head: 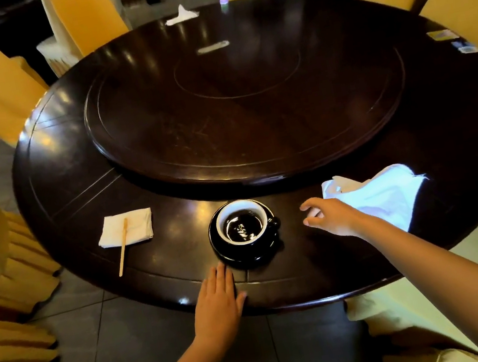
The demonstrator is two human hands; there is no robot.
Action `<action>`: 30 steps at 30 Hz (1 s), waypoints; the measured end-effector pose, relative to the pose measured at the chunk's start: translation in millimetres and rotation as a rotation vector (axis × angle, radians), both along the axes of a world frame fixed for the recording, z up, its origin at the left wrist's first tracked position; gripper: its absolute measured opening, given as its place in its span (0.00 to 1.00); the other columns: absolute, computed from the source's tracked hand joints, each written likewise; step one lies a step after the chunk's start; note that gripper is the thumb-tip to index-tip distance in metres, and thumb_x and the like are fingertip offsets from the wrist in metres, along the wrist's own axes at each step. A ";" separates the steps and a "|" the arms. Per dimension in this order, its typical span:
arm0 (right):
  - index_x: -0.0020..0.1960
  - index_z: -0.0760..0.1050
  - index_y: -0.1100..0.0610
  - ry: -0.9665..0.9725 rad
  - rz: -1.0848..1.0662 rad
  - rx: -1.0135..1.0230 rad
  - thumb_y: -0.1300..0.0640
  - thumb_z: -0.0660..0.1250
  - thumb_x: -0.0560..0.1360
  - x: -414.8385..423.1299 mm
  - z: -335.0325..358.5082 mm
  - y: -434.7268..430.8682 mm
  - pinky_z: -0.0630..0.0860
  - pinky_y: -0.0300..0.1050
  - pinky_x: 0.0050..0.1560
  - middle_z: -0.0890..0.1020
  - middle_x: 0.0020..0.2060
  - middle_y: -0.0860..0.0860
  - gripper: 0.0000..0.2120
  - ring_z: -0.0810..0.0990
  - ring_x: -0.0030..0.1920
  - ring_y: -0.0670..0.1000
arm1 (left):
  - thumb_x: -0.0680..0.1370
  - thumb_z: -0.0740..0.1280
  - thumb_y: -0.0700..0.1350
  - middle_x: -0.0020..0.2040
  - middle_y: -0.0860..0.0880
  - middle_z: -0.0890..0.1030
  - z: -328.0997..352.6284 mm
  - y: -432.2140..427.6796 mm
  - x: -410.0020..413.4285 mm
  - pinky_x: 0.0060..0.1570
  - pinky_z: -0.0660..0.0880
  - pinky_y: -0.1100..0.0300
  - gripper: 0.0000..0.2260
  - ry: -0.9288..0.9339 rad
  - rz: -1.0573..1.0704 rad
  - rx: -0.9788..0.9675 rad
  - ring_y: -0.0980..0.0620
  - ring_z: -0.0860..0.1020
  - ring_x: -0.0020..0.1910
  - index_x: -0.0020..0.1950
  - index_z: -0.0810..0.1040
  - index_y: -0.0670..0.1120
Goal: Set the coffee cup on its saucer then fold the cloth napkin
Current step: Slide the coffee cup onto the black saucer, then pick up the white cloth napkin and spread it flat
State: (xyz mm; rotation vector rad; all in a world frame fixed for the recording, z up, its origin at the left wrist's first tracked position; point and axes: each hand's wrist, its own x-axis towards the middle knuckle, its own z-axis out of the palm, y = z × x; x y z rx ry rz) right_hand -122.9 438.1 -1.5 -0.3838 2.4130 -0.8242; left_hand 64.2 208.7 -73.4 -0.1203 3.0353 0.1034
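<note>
napkin [378,197]: crumpled at the right of the worktop [310,264], judged light and limp, best pinched at two corners | cup [241,221]: seated on saucer [228,256], judged fragile, glossy | right grip [330,217]: held open, empty, beside napkin | left grip [217,299]: laid flat near saucer

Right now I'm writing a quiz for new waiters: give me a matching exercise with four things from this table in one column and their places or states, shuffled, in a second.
Things
1. coffee cup
2. wooden stick
3. cloth napkin
4. left hand

Places or states
A. flat on the near edge of the table
B. rumpled, to the right of the cup
C. standing on the saucer
D. lying partly on the folded white square

Pairs: 1-C, 2-D, 3-B, 4-A
</note>
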 end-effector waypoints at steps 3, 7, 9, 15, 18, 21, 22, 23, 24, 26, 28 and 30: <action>0.60 0.74 0.57 0.238 -0.140 0.000 0.57 0.62 0.77 4.3 3.4 35.2 0.72 0.45 0.55 0.80 0.54 0.56 0.13 0.78 0.55 0.56 | 0.66 0.73 0.59 0.60 0.44 0.79 4.4 29.4 3.7 0.53 0.77 0.55 0.27 0.010 -0.127 0.029 0.46 0.78 0.59 0.58 0.79 0.42; 0.65 0.70 0.60 0.433 -0.213 0.244 0.57 0.63 0.76 1.6 -2.0 87.6 0.71 0.51 0.62 0.78 0.61 0.59 0.18 0.74 0.61 0.61 | 0.79 0.52 0.56 0.77 0.47 0.52 -2.1 65.6 -11.6 0.73 0.51 0.55 0.26 -0.085 -0.282 0.189 0.49 0.49 0.76 0.75 0.53 0.47; 0.70 0.63 0.57 0.363 -0.167 0.453 0.51 0.64 0.75 5.7 -10.4 106.5 0.69 0.53 0.63 0.73 0.66 0.58 0.26 0.70 0.65 0.61 | 0.79 0.52 0.56 0.78 0.47 0.49 -0.4 80.5 -24.8 0.73 0.48 0.55 0.26 -0.112 -0.303 0.206 0.50 0.46 0.76 0.75 0.50 0.50; 0.73 0.57 0.52 0.291 -0.036 0.567 0.50 0.61 0.77 35.0 -53.9 121.6 0.67 0.48 0.65 0.59 0.75 0.50 0.27 0.62 0.71 0.56 | 0.79 0.53 0.56 0.77 0.45 0.47 -2.8 98.7 -43.3 0.73 0.47 0.50 0.28 -0.222 -0.306 0.119 0.47 0.44 0.76 0.75 0.48 0.49; 0.67 0.68 0.54 0.478 -0.185 0.480 0.56 0.60 0.78 45.5 -62.1 121.1 0.73 0.47 0.56 0.73 0.66 0.52 0.17 0.71 0.63 0.55 | 0.79 0.54 0.54 0.77 0.45 0.49 -0.4 101.6 -42.2 0.73 0.50 0.49 0.26 -0.221 -0.292 0.081 0.46 0.46 0.76 0.75 0.50 0.48; 0.53 0.75 0.55 0.504 -0.332 0.425 0.56 0.59 0.78 52.3 -55.9 114.1 0.75 0.46 0.41 0.80 0.48 0.56 0.08 0.78 0.50 0.56 | 0.79 0.55 0.52 0.72 0.42 0.64 10.7 112.2 -53.5 0.68 0.61 0.49 0.20 -0.159 -0.267 0.043 0.42 0.60 0.71 0.69 0.63 0.46; 0.51 0.75 0.56 0.500 -0.338 0.429 0.55 0.58 0.78 51.8 -53.0 112.1 0.74 0.45 0.39 0.80 0.45 0.56 0.08 0.79 0.48 0.57 | 0.79 0.55 0.53 0.67 0.42 0.70 15.8 118.0 -60.8 0.64 0.65 0.50 0.18 -0.134 -0.250 0.048 0.42 0.66 0.67 0.66 0.67 0.45; 0.50 0.76 0.57 0.495 -0.319 0.422 0.54 0.58 0.79 51.1 -52.2 111.4 0.74 0.45 0.39 0.81 0.44 0.57 0.10 0.79 0.47 0.57 | 0.79 0.55 0.53 0.62 0.43 0.73 21.4 123.9 -69.5 0.59 0.67 0.50 0.17 -0.119 -0.219 0.076 0.42 0.70 0.63 0.63 0.69 0.45; 0.50 0.76 0.58 0.487 -0.291 0.402 0.53 0.57 0.79 49.7 -52.5 110.9 0.74 0.46 0.41 0.81 0.45 0.57 0.11 0.79 0.48 0.57 | 0.79 0.55 0.53 0.60 0.43 0.75 26.0 129.1 -79.9 0.57 0.69 0.51 0.17 -0.111 -0.180 0.131 0.42 0.72 0.60 0.62 0.69 0.45; 0.49 0.76 0.59 0.454 -0.273 0.349 0.53 0.56 0.79 48.2 -51.5 112.2 0.74 0.47 0.44 0.82 0.47 0.57 0.14 0.79 0.50 0.57 | 0.79 0.57 0.51 0.60 0.43 0.76 33.0 138.0 -103.3 0.55 0.71 0.50 0.17 -0.109 -0.122 0.282 0.42 0.73 0.59 0.64 0.67 0.44; 0.51 0.78 0.60 0.402 -0.320 0.302 0.53 0.55 0.80 46.9 -49.4 116.8 0.74 0.46 0.47 0.82 0.50 0.57 0.16 0.79 0.51 0.58 | 0.78 0.60 0.49 0.65 0.43 0.72 39.1 145.9 -126.8 0.59 0.71 0.50 0.22 -0.108 -0.135 0.408 0.43 0.70 0.62 0.70 0.62 0.46; 0.51 0.78 0.60 0.371 -0.372 0.279 0.54 0.55 0.80 46.2 -44.0 120.9 0.73 0.46 0.47 0.82 0.51 0.58 0.15 0.79 0.51 0.59 | 0.77 0.62 0.46 0.72 0.45 0.64 44.8 153.9 -148.9 0.65 0.67 0.50 0.26 -0.129 -0.249 0.423 0.43 0.64 0.68 0.73 0.57 0.50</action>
